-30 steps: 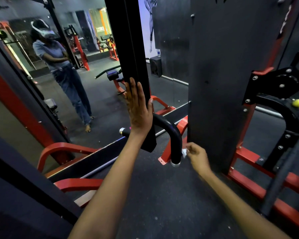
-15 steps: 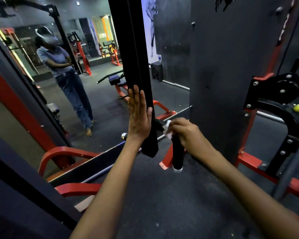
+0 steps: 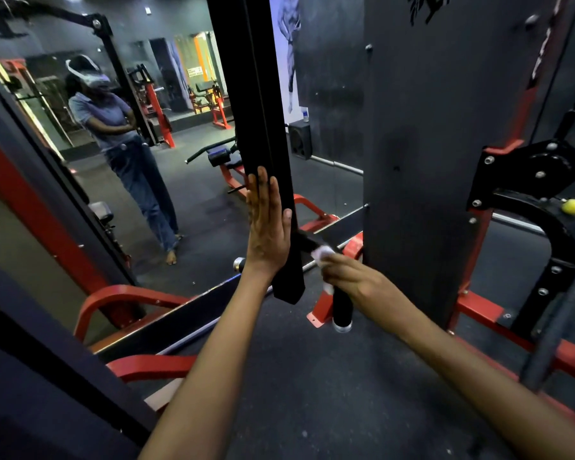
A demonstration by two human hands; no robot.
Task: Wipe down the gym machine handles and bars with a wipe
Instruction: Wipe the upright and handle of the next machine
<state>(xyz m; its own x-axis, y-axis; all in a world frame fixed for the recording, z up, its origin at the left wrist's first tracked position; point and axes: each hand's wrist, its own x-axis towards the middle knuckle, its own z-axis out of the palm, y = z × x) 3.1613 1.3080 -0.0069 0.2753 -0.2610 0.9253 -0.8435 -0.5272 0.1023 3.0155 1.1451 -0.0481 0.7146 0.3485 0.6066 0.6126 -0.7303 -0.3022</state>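
My left hand [image 3: 268, 227] lies flat against the black upright post [image 3: 256, 127] of the gym machine, fingers straight and together, thumb out to the right side, palm pressed to the post's face. That grip is apart; it holds nothing, only bears on the post.

My right hand [image 3: 352, 280] is wrapped round the curved black handle [image 3: 341, 303] that comes out from behind the post and bends downward. My fingers are curled over the bend with the white wipe [image 3: 322, 252] bunched between them and the handle, so this grip is clamped on the wipe and the handle together. A wad of the wipe sticks out above my knuckles, and a smaller bit shows just under my hand against the handle. The lower straight part of the handle hangs bare below my hand, ending in a silver cap [image 3: 342, 327].

To the left of the post a wall mirror [image 3: 80, 194] reflects a person standing with arms folded, wearing a headset. Right of the handle stands a wide dark panel [image 3: 429, 161] of the machine, and beyond it a black bracket with bolts and a small yellow knob [image 3: 573, 206]. Red frame rails [image 3: 478, 310] run along the dark floor [image 3: 312, 393] beneath my arms.
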